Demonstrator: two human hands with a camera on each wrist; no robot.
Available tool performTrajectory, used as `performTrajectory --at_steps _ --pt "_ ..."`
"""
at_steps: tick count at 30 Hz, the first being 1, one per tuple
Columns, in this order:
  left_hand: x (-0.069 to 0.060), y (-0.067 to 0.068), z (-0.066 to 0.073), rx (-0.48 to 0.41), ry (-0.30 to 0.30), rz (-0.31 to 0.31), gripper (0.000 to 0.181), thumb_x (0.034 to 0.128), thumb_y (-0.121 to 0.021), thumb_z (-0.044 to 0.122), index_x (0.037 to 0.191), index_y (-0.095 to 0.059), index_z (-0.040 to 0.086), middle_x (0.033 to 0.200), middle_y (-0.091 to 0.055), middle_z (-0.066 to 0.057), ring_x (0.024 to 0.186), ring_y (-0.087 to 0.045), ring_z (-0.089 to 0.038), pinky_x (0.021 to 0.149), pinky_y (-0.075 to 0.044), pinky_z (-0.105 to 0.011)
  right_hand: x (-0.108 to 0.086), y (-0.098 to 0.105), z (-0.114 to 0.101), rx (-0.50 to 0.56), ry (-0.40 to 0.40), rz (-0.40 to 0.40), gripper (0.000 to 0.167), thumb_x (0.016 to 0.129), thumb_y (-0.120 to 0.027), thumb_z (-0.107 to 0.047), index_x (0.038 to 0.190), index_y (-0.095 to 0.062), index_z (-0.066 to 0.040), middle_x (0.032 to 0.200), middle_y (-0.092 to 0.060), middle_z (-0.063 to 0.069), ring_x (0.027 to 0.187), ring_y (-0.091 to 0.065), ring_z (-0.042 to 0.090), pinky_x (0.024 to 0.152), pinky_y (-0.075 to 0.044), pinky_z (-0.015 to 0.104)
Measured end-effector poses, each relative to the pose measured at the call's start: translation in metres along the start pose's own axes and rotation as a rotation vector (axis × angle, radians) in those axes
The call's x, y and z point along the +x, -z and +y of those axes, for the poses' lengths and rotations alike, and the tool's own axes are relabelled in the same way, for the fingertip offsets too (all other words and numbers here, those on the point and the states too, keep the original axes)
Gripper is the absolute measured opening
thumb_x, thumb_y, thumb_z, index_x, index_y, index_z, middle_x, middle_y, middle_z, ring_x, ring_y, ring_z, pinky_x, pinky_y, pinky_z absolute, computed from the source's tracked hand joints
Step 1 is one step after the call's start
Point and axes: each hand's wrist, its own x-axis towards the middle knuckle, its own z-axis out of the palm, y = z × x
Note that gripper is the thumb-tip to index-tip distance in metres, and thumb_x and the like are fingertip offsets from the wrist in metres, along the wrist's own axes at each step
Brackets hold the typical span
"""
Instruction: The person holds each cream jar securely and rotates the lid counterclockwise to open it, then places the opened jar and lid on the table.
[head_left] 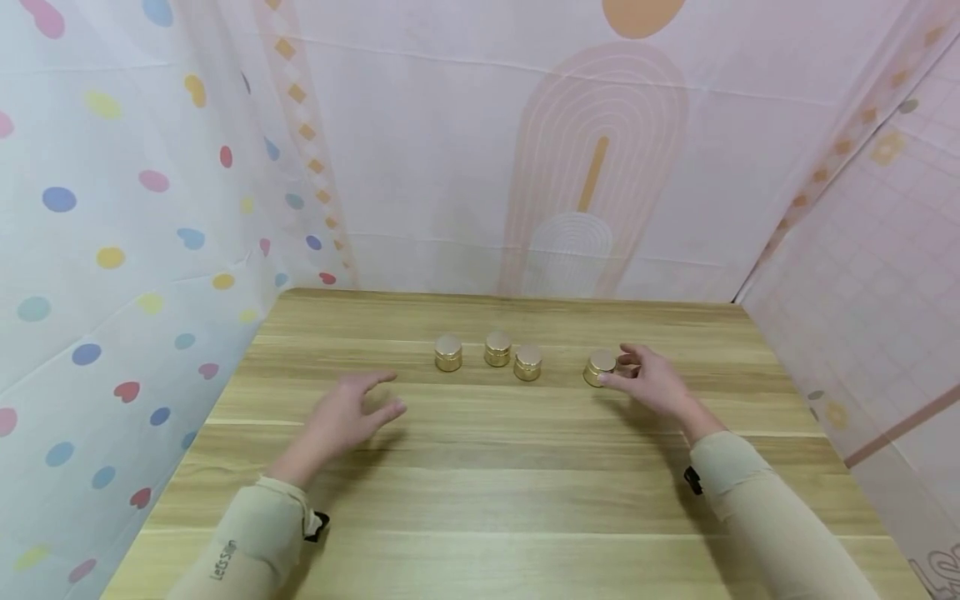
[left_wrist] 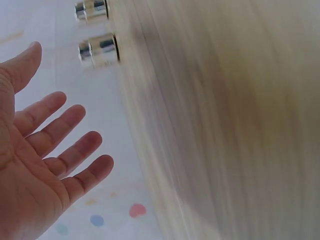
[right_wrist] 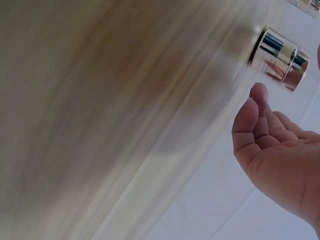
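Wooden table (head_left: 480, 492), 4 gold jars (head_left: 528, 365), left hand (head_left: 348, 419) and right hand (head_left: 656, 385) loose, sleeve lettering (head_left: 222, 560) "Let…"

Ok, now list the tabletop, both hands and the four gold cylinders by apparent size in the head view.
1. Tabletop
2. Left hand and right hand: too alike to rank
3. Gold cylinders: too alike to rank

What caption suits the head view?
Right hand at the rightmost of four shiny gold metallic cylinders on a pale wood-grain table; left hand open, apart from them.
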Motion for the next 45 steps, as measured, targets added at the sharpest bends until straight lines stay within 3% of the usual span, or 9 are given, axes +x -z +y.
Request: performTrajectory --at_steps 7,15,23,30,37,45 --pt "-0.004 -0.013 0.021 0.002 -0.017 -0.018 0.058 0.0994 -0.077 0.035 0.146 -0.063 0.004 0.147 -0.066 -0.021 0.139 -0.06 -0.047 0.115 -0.047 -0.065 0.009 -0.009 -0.003 0.036 0.001 -0.01 0.088 0.097 -0.08 -0.038 0.158 -0.038 0.01 0.146 -0.061 0.03 0.133 -0.063 0.046 0.105 -0.058 0.052" --pt "-0.006 -0.027 0.04 -0.012 -0.032 -0.065 0.059 0.0974 -0.079 0.036 0.145 -0.064 0.005 0.146 -0.067 -0.02 0.134 -0.064 -0.043 0.115 -0.049 -0.063 0.016 -0.018 -0.003 0.06 0.046 0.011 0.061 0.096 -0.082 -0.027 0.142 -0.058 0.006 0.128 -0.072 0.024 0.116 -0.071 0.035 0.081 -0.058 0.027" --pt "-0.006 -0.032 0.057 -0.035 -0.064 -0.076 0.059 0.097 -0.08 0.036 0.145 -0.064 0.006 0.148 -0.066 -0.019 0.14 -0.06 -0.043 0.118 -0.047 -0.061 0.02 -0.021 -0.006 -0.002 0.018 0.035 0.06 0.094 -0.084 -0.025 0.139 -0.06 0.007 0.128 -0.072 0.025 0.115 -0.071 0.037 0.088 -0.062 0.038" --pt "-0.007 -0.039 0.066 -0.018 -0.088 -0.07 0.057 0.0964 -0.08 0.036 0.143 -0.065 0.007 0.145 -0.068 -0.018 0.137 -0.062 -0.041 0.117 -0.049 -0.059 0.022 -0.022 -0.006 -0.031 -0.002 0.049 0.054 0.092 -0.086 -0.024 0.13 -0.062 0.006 0.114 -0.072 0.021 0.096 -0.069 0.027 0.077 -0.057 0.031" --pt "-0.009 -0.04 0.077 -0.054 -0.097 -0.083 0.058 0.0965 -0.08 0.036 0.144 -0.065 0.008 0.147 -0.067 -0.017 0.139 -0.061 -0.04 0.118 -0.047 -0.059 0.008 -0.023 -0.022 0.01 -0.01 0.075 0.052 0.088 -0.087 -0.025 0.125 -0.064 0.002 0.11 -0.07 0.015 0.098 -0.065 0.025 0.08 -0.053 0.029" --pt "-0.006 -0.043 0.096 -0.126 -0.133 -0.064 0.056 0.0966 -0.08 0.033 0.143 -0.066 0.007 0.147 -0.067 -0.015 0.139 -0.061 -0.038 0.119 -0.047 -0.058 -0.019 -0.033 -0.056 0.152 0.052 0.064 0.031 0.089 -0.087 -0.028 0.106 -0.069 -0.009 0.094 -0.067 0.004 0.085 -0.058 0.018 0.07 -0.05 0.026"
